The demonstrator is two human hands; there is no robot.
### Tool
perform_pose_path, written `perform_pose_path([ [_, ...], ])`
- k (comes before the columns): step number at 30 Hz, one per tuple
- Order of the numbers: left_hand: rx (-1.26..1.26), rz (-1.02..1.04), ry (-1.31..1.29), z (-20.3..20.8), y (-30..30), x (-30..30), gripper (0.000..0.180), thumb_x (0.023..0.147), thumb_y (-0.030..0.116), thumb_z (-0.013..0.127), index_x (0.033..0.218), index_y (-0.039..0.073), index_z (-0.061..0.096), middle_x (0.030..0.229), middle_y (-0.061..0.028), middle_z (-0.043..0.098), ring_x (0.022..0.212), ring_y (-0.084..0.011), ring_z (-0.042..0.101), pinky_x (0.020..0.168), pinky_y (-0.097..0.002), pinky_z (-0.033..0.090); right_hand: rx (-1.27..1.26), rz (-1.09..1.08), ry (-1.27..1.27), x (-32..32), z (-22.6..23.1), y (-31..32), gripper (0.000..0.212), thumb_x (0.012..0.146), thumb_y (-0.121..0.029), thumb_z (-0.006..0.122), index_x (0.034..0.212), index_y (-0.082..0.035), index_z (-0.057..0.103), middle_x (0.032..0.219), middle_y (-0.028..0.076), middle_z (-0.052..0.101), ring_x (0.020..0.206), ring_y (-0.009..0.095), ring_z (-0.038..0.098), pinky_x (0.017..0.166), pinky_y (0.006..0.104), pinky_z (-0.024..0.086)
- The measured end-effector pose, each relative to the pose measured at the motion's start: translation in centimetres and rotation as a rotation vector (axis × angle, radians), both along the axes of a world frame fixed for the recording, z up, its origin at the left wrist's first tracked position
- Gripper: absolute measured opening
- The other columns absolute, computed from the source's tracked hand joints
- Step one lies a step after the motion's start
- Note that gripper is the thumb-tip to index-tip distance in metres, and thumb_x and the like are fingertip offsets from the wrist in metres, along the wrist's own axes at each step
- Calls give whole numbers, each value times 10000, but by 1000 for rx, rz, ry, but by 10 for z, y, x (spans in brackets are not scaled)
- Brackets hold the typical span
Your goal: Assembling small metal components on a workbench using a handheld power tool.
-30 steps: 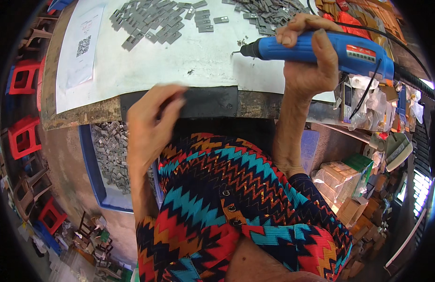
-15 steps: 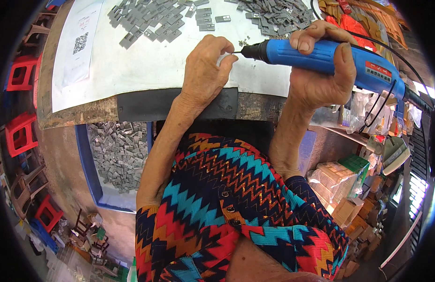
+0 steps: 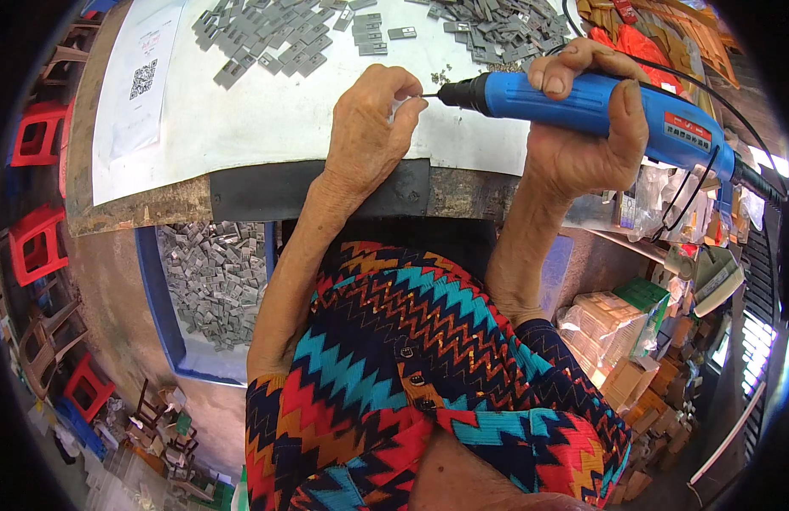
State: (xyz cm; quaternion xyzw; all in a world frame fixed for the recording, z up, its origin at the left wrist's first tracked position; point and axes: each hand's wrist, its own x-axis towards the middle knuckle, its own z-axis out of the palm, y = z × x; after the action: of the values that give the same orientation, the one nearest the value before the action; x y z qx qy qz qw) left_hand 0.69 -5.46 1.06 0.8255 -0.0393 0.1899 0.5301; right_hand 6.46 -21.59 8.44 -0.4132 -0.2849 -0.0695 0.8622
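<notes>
Bright centre; glare through slats [image 3: 759,351] at right; dark, bent rim

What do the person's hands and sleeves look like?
The left hand and right hand are bare, with no glove or watch visible. The left sleeve and right sleeve end well short of them; both are dark navy with red and orange zigzags.

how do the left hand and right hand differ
The right hand grips the blue tool by its body; the left hand is at the tip of the bit.
The right hand is spread around the thick body; the left hand has thumb and forefinger tips close together.
Both are bare.
</notes>
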Motion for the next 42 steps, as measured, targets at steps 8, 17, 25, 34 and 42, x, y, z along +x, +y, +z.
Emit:
perform_pose_path([
  [8, 11, 1, -13, 0, 2, 0, 123, 762, 64, 639, 858, 1, 594, 756, -43, 553, 615, -98, 478, 555, -239, 396, -18, 9, -21, 0, 2, 1, 330, 829, -235, 483, 1008, 30, 566, 867, 222, 570, 662, 231, 518, 650, 392, 401],
  [17, -147, -21, 68, 4, 4, -3, 130, 810, 119, 619, 900, 28, 637, 798, -18, 591, 659, -84, 504, 594, -219, 413, 34, 35, -41, 1, 6, -3, 325, 835, -251, 491, 1002, 13, 581, 860, 219, 568, 660, 215, 506, 633, 373, 384],
  [25, -303, -37, 155, 0, 7, -3, 136, 824, 133, 615, 902, 32, 662, 784, -2, 598, 681, -63, 505, 612, -206, 408, 56, 0, -66, -5, 12, 6, 326, 835, -251, 493, 1004, 13, 581, 857, 225, 568, 650, 214, 507, 633, 371, 381],
  [34, -620, -181, 284, 6, 11, -2, 229, 841, 205, 572, 907, -7, 633, 712, -12, 561, 607, -47, 419, 547, -172, 324, 133, 8, -46, -6, 14, 8, 276, 810, -161, 458, 992, 38, 519, 837, 226, 575, 621, 226, 531, 611, 410, 439],
  [42, -762, -265, 348, 7, 14, 0, 230, 865, 214, 542, 904, -4, 604, 722, -19, 569, 619, -44, 429, 561, -165, 320, 81, 21, -48, -7, 16, 9, 332, 838, -249, 485, 1012, 18, 580, 858, 221, 563, 651, 212, 507, 634, 370, 387],
])
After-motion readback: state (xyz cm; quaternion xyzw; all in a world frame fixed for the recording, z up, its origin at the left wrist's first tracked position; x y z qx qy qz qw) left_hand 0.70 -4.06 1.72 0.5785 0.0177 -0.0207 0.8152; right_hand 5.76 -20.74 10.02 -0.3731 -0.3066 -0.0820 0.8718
